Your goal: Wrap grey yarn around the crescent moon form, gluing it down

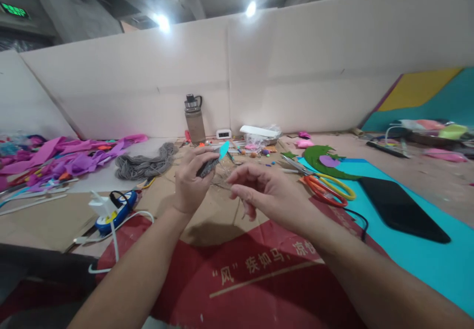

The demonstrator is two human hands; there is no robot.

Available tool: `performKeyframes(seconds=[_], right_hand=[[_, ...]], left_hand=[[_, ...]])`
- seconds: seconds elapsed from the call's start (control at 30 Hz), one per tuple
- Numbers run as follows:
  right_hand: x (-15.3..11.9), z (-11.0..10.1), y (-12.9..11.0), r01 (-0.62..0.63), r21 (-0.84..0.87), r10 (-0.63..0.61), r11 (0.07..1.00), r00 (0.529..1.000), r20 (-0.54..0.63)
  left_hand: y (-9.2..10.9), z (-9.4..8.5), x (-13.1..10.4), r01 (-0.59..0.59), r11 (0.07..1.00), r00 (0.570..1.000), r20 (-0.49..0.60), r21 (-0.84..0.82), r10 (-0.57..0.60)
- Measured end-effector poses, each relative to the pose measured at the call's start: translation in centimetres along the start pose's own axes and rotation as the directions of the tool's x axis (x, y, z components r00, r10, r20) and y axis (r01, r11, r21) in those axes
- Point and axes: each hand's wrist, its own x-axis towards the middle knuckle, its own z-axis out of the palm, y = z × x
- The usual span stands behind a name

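Head view: left hand pinches one grey bundle with one turquoise tip, nearer the wearer than the bottle; right hand half-curled, grasp on any fine strand cannot be told. Bundle judged light, soft, not slippery, tip thin and easily creased, so best held by its grey body. Count: one bottle, one yarn hank to its left, two scissors (red-handled, yellow-handled) and one black slab to its right.

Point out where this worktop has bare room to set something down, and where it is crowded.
Bare: the red sheet below its lettering, and the blue sheet nearer than the black tablet. Crowded: around the scissors and beyond the right hand.
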Motion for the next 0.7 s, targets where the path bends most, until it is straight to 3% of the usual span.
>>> performKeyframes(seconds=[0.2, 0.3, 0.37, 0.43, 0.5, 0.57, 0.63, 0.7], right_hand=[[-0.9, -1.1, -1.5, -0.042, -0.021, 0.043, 0.999, 0.998, 0.054], [-1.2, -1.8, -1.7, -0.024, -0.079, 0.029, 0.997, 0.998, 0.061], [-1.3, -2.1, -1.8, 0.007, -0.076, -0.004, 0.997, 0.999, 0.049], [-1.4, -2.2, -1.8, 0.022, -0.042, -0.019, 0.999, 0.998, 0.062], [-1.4, -2.2, -1.6, -0.008, -0.060, 0.015, 0.998, 0.992, 0.124], [-1.2, -2.2, -1.1, -0.028, -0.216, 0.063, 0.976, 0.985, 0.158], [-0.6, -2.4, -0.4, -0.041, -0.510, 0.101, 0.859, 0.991, 0.092], [0.3, -3.1, 0.7, -0.116, -0.783, 0.091, 0.612, 0.993, -0.076]], left_hand=[[-1.8, -0.9, 0.3, 0.028, 0.998, 0.997, -0.077, 0.059, -0.023], [-2.6, -0.9, 0.4, 0.181, 0.983, 0.973, -0.144, 0.007, -0.178], [-2.9, -0.8, 0.5, 0.346, 0.929, 0.909, -0.200, -0.131, -0.367], [-3.1, -0.8, 0.8, 0.477, 0.802, 0.800, -0.198, -0.360, -0.566], [-3.2, -0.9, 1.2, 0.528, 0.629, 0.703, -0.122, -0.571, -0.701], [-3.2, -1.0, 1.5, 0.529, 0.493, 0.645, -0.050, -0.691, -0.763], [-3.2, -1.1, 1.6, 0.523, 0.445, 0.627, -0.025, -0.727, -0.779], [-3.2, -1.1, 1.6, 0.530, 0.453, 0.632, -0.022, -0.717, -0.775]])
